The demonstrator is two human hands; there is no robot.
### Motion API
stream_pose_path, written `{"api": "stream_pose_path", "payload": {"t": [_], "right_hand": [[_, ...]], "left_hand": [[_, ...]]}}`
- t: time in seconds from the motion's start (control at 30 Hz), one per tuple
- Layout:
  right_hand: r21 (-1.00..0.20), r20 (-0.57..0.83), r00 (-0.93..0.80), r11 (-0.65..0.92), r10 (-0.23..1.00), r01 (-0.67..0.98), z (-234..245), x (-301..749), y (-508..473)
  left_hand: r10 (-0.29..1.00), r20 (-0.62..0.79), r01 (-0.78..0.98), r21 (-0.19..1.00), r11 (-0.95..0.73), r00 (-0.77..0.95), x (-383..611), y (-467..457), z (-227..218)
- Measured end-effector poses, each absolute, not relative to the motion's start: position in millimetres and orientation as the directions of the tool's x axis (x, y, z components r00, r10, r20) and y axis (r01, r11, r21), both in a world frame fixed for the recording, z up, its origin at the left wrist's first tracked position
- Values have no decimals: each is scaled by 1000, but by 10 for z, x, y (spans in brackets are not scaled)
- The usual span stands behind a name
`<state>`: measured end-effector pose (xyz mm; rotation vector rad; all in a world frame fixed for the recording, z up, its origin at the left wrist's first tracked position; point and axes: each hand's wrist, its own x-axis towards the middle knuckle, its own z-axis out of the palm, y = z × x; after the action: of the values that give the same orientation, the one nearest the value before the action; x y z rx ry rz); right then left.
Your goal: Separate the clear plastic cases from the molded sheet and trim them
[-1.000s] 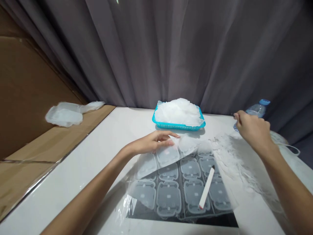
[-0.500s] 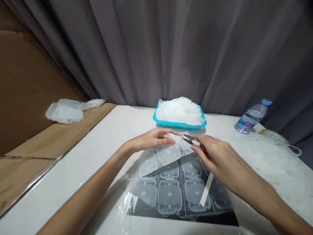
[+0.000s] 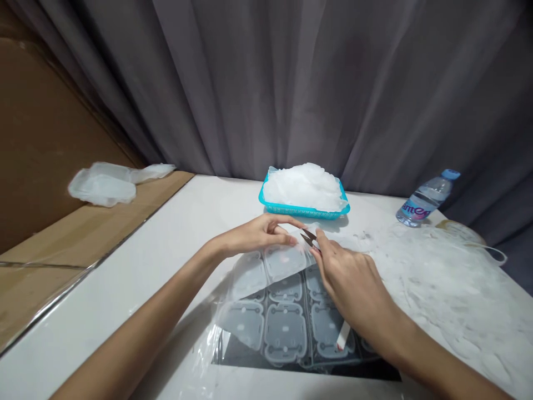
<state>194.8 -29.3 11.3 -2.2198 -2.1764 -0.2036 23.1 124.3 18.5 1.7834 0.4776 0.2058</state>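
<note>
A translucent plastic sheet [image 3: 270,300] moulded with rows of small rounded shapes lies on a dark mat [image 3: 370,369] on the white table [image 3: 175,244]. My left hand [image 3: 256,236] pinches the sheet's far edge, fingers closed on it. My right hand [image 3: 350,278] is closed round small metal snips [image 3: 308,239], whose blades are parted right at the edge beside my left fingertips. A white stick with a red tip [image 3: 343,334] lies on the sheet, partly hidden under my right wrist.
A turquoise basket [image 3: 302,210] heaped with cut white plastic pieces stands behind the hands. White plastic scraps [image 3: 437,289] cover the table's right side. A water bottle [image 3: 425,199] lies at the far right. More plastic pieces [image 3: 104,186] rest on cardboard at left; a grey curtain hangs behind.
My right hand came back from the far right near the bottle to the sheet's far edge, now holding the snips close to my left fingertips. My left hand stayed on the sheet.
</note>
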Motion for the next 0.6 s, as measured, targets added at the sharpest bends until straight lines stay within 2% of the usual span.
{"api": "stream_pose_path", "payload": {"t": [0.6], "right_hand": [[134, 265, -38, 2, 963, 991, -47, 1876, -282]], "left_hand": [[422, -138, 261, 933, -249, 896, 260, 1246, 146]]}}
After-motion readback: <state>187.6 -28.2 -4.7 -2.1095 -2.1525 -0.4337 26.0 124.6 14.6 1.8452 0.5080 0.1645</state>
